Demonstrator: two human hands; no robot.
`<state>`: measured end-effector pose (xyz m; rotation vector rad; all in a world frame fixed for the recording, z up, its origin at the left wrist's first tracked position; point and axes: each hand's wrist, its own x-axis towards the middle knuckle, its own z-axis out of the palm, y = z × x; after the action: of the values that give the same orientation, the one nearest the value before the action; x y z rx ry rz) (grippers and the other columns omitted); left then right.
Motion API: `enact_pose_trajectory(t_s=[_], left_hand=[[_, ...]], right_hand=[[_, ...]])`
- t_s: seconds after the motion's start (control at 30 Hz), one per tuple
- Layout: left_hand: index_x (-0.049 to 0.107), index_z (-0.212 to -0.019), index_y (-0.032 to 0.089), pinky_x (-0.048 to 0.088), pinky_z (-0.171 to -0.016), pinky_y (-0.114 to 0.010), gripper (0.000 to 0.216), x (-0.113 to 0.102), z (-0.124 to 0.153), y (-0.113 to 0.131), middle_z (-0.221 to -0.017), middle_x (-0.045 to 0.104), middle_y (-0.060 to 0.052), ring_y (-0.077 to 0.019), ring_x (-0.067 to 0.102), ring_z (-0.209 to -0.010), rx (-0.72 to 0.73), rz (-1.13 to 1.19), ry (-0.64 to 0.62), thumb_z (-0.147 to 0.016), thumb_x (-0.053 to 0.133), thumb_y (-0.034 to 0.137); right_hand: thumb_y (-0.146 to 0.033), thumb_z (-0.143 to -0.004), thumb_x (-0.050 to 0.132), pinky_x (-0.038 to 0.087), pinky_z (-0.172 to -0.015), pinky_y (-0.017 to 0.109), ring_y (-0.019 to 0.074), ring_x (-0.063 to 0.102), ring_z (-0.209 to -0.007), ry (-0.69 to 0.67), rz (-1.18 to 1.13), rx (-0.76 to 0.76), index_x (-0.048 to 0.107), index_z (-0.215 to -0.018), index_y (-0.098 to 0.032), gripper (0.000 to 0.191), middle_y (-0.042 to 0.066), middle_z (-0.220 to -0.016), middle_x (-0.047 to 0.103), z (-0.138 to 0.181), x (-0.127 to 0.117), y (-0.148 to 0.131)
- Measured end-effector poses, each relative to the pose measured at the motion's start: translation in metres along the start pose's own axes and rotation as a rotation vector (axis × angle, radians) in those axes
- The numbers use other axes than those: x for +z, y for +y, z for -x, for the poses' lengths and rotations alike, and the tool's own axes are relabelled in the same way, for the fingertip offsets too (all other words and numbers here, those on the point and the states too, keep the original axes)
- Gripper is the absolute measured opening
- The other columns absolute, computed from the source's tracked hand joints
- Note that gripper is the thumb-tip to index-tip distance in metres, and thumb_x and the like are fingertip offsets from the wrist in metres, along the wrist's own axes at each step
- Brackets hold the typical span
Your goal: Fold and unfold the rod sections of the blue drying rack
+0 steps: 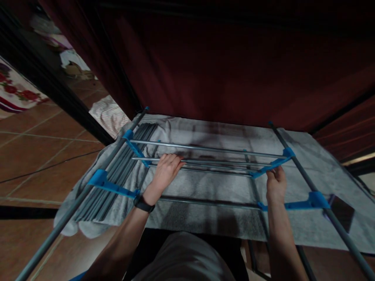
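Rack frame [205, 148] of thin grey metal rods and bright blue plastic brackets lies flat over a grey cloth [316, 164], straight ahead of the person and just past their grey shirt [184, 257]. Nearest is a dim crossbar [205, 203] that runs between two blue brackets, one at each side. Both forearms reach over it. The left hand [166, 169], with a black watch [143, 203] on its wrist, lies palm down with its fingers curled over the middle rods [213, 162], gripping them. The right hand [275, 185] is closed on the near end of the slanted blue bracket [272, 164] that carries those rods on the right. Two long side poles, a left pole [73, 210] and a right pole [336, 222], run from the near corners away towards the far edge of the cloth, and the blue brackets clip onto them. A bundle of loose grey rods [117, 175] lies on the cloth just inside the left pole. A dark flat object [341, 210] rests on the cloth beside the right pole. Brown tiled floor [43, 156] shows to the left, and a dark red curtain [234, 70] hangs behind.
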<state>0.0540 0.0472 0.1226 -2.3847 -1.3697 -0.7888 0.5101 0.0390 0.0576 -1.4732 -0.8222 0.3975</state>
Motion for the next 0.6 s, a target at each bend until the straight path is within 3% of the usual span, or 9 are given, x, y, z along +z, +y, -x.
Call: enact_pose_trajectory(t_s=[0.6], left_hand=[[0.073,-0.112,0.016,0.043,-0.082,-0.042,0.026,-0.005,-0.012,0.005,-0.092,0.072,-0.009,-0.0278,0.063,-0.091,-0.02,-0.049,0.044,-0.108,0.054,0.033]], right_hand=[[-0.043,-0.075,0.071,0.049,-0.118,0.056,0.0303,0.071,-0.119,0.003,0.046,0.026,0.068,-0.132,-0.021,0.062,0.01,-0.126,0.075,-0.003,-0.003,0.005]])
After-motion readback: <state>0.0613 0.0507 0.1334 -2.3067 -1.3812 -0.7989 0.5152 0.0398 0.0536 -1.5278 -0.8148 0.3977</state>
